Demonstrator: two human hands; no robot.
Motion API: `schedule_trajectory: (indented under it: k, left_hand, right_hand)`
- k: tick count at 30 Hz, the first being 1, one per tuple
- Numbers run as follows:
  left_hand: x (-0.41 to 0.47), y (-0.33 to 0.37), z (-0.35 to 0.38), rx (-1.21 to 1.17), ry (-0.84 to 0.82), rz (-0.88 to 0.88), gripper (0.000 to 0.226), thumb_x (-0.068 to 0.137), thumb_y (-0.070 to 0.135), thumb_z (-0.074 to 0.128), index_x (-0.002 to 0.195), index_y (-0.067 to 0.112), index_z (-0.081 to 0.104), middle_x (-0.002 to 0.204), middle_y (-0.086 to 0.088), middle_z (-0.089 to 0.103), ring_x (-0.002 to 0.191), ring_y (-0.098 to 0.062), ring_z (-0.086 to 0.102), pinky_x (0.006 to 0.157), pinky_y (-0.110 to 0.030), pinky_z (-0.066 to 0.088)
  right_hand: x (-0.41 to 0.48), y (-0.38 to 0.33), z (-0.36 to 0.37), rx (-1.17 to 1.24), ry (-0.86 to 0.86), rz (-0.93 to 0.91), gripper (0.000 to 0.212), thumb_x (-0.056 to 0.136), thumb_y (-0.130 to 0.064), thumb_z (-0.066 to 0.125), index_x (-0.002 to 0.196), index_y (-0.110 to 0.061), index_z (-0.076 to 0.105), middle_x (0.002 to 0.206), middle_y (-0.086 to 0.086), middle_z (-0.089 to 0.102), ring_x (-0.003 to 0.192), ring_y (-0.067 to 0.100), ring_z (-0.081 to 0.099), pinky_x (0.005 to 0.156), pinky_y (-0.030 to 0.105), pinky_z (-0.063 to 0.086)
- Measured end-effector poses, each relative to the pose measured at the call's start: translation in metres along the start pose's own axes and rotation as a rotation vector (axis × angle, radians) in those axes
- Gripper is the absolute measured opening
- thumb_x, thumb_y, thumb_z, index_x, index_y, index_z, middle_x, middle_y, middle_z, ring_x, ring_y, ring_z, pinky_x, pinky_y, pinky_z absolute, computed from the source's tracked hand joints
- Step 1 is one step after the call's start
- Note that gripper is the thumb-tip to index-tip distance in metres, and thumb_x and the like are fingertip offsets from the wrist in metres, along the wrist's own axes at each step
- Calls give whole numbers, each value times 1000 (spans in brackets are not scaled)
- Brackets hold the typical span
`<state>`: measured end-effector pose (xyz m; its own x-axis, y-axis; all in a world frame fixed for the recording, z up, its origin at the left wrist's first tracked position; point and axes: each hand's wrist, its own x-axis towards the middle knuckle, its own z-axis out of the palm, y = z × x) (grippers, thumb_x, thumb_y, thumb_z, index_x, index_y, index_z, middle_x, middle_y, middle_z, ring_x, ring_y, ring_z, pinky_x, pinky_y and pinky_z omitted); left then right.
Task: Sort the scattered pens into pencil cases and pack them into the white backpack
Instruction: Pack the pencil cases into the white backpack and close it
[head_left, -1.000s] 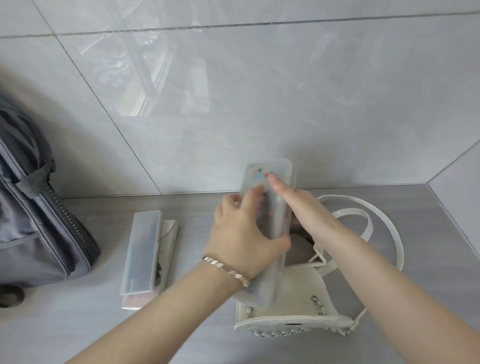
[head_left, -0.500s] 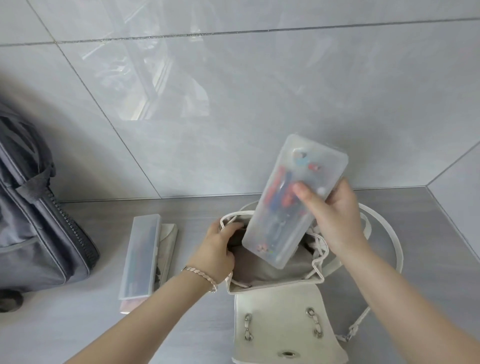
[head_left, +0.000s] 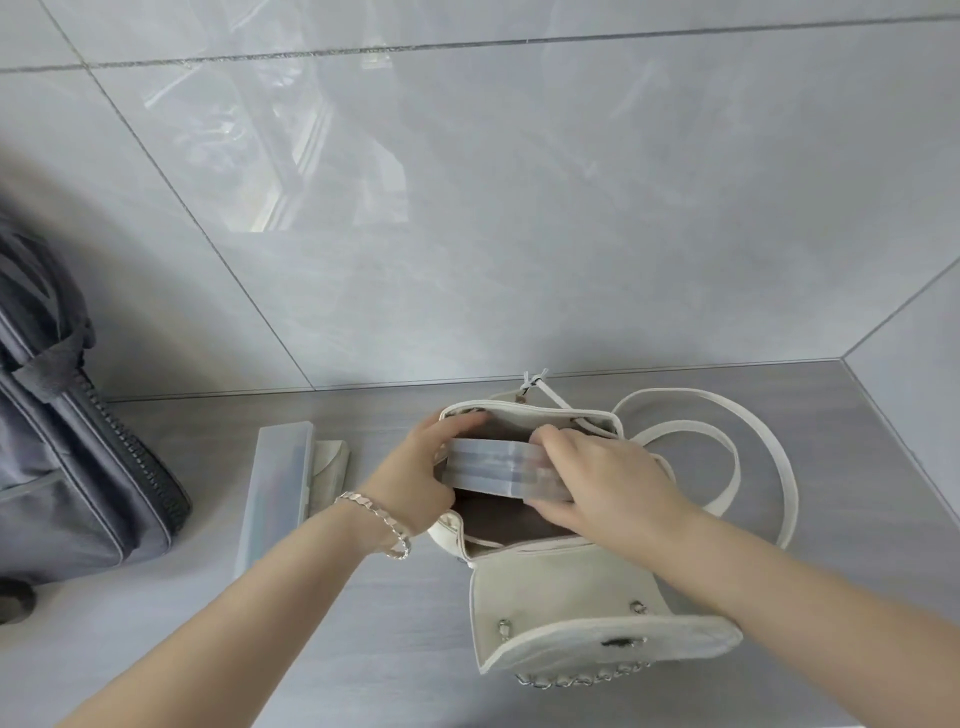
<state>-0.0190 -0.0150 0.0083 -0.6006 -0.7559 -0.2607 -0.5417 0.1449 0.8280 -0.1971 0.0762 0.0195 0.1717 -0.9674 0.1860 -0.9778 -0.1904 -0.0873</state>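
Note:
The white backpack (head_left: 566, 597) stands open on the grey surface, its flap folded toward me. A translucent pencil case (head_left: 493, 465) with pens inside sits end-down in the bag's mouth, most of it below the rim. My right hand (head_left: 597, 478) grips the case's top end from the right. My left hand (head_left: 415, 467) holds the bag's left rim, fingers curled over its edge beside the case. A second translucent pencil case (head_left: 278, 488) lies flat to the left, on top of a pale flat case (head_left: 330, 460).
A dark grey bag (head_left: 67, 457) with a heavy zipper stands at the far left. The backpack's white straps (head_left: 748, 447) loop across the surface to the right. A tiled wall rises just behind the bag, with a corner at the far right.
The case, held tilted above the bag half a second ago, has gone down into the opening. My right hand moved down with it; my left hand stays at the bag's rim.

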Motion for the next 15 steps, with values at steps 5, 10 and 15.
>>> schedule_trajectory:
  k: [5,10,15]
  left_hand:
    - [-2,-9,-9,-15,-21,-65,80,68,-27,33,128,24,50,136,4,45,127,-8,42,81,8,34]
    - [-3,-18,-10,-14,-10,-96,86,67,-25,32,116,43,49,151,6,25,135,-4,28,86,8,28]
    - [-10,-3,23,88,-80,-2,85,71,-22,36,130,41,32,146,12,10,137,-3,17,90,8,16]
  right_hand:
    - [17,-3,-4,59,-258,-21,43,88,-45,52,113,-13,37,109,6,59,102,28,58,70,35,38]
    - [21,-2,4,-14,-378,-70,46,88,-43,52,117,-12,36,111,8,58,101,30,58,67,33,32]
    - [25,-36,48,-186,-621,-25,49,93,-17,46,136,-8,25,128,18,49,114,35,51,81,37,39]
